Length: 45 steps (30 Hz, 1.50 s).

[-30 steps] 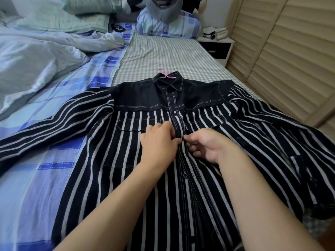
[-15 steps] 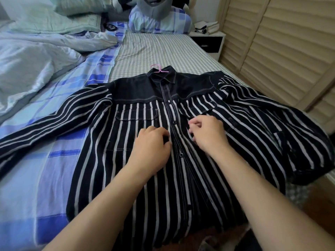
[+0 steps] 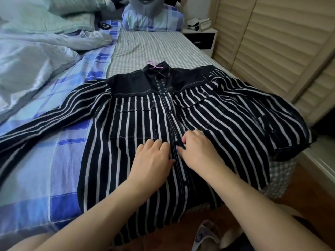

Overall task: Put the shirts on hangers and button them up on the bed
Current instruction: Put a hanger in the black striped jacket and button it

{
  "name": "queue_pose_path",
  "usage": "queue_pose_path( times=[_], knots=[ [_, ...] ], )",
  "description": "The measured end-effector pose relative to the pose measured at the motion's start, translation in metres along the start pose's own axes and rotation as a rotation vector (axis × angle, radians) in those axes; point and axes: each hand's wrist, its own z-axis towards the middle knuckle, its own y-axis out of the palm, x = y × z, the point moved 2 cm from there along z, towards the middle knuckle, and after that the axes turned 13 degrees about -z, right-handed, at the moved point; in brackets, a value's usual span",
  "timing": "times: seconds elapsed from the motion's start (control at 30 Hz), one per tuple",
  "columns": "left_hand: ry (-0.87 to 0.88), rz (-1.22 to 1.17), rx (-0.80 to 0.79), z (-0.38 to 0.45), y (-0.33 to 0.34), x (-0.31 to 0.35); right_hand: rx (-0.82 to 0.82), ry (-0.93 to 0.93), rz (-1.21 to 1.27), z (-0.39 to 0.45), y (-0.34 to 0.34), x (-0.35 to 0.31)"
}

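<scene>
A dark shirt with white stripes [image 3: 137,127] lies face up on the bed [image 3: 155,46], its sleeves spread to both sides. The pink hook of a hanger [image 3: 153,63] sticks out above the collar. The upper buttons of the placket look fastened. My left hand [image 3: 153,158] rests on the left side of the placket below the chest pocket, its fingertips curled onto the fabric edge. Just across the seam, my right hand [image 3: 198,149] pinches the placket at a dark button [image 3: 178,142]. The right sleeve hangs over the bed's edge.
A rumpled pale duvet [image 3: 27,66] and pillows [image 3: 72,20] fill the left of the bed. A plush toy [image 3: 152,19] sits at the headboard beside a white nightstand [image 3: 201,38]. Louvered doors [image 3: 272,42] line the right side. Cloth lies on the wooden floor [image 3: 204,234].
Both hands have moved down the placket from the chest button to a lower one. The view has pulled back, showing more of the shirt's hem and the floor.
</scene>
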Motion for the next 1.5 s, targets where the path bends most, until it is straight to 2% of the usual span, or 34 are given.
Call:
queue_pose_path(
  times=[0.1, 0.23, 0.3, 0.37, 0.43, 0.5, 0.67, 0.77, 0.83, 0.87, 0.97, 1.1, 1.2, 1.27, 1.33, 1.43, 1.5],
  knots=[
    [0.030, -0.042, 0.004, 0.000, -0.001, -0.002, -0.025, 0.014, -0.083, 0.009, 0.000, -0.001],
    [0.041, -0.068, 0.010, -0.003, -0.003, -0.003, -0.062, -0.058, -0.303, 0.009, -0.017, -0.010],
    [0.051, -0.069, 0.024, -0.004, -0.002, -0.004, -0.137, -0.006, -0.314, 0.018, -0.023, -0.014],
    [0.052, -0.075, 0.039, -0.003, -0.002, -0.006, -0.264, 0.115, -0.169, 0.033, -0.024, -0.010],
    [0.052, -0.082, 0.038, -0.001, -0.002, -0.005, -0.376, 0.223, 0.112, 0.040, -0.016, -0.001],
    [0.063, -0.092, 0.032, 0.002, -0.002, -0.004, -0.421, 0.289, 0.366, 0.038, -0.008, 0.005],
    [-0.058, -0.310, 0.031, 0.017, -0.001, 0.004, -0.473, 0.290, 0.395, 0.042, -0.003, 0.006],
    [-0.149, -0.464, 0.031, 0.027, -0.001, 0.011, -0.566, 0.333, 0.715, 0.045, -0.015, 0.020],
    [-0.198, -0.515, 0.039, 0.033, 0.000, 0.011, -0.585, 0.369, 0.975, 0.046, -0.020, 0.031],
    [-0.218, -0.525, 0.045, 0.035, 0.001, 0.011, -0.586, 0.377, 1.028, 0.046, -0.021, 0.037],
    [-0.258, -0.531, 0.049, 0.038, 0.003, 0.008, -0.620, 0.333, 1.059, 0.047, -0.017, 0.045],
    [-0.246, -0.493, 0.045, 0.040, 0.004, 0.007, -0.638, 0.191, 0.821, 0.039, -0.014, 0.041],
    [-0.190, -0.453, 0.082, 0.040, -0.003, 0.012, -0.582, 0.179, 0.750, 0.037, -0.017, 0.035],
    [-0.169, -0.440, 0.096, 0.039, -0.009, 0.017, -0.521, 0.176, 0.796, 0.037, -0.021, 0.029],
    [-0.295, -0.627, 0.070, 0.043, -0.011, 0.014, -0.469, 0.198, 0.893, 0.037, -0.020, 0.022],
    [-0.653, -1.217, -0.004, 0.045, -0.006, 0.001, -0.469, 0.235, 0.905, 0.032, -0.010, 0.013],
    [-0.743, -1.394, -0.037, 0.044, -0.004, -0.004, -0.487, 0.267, 0.912, 0.031, -0.005, 0.011]
  ],
)
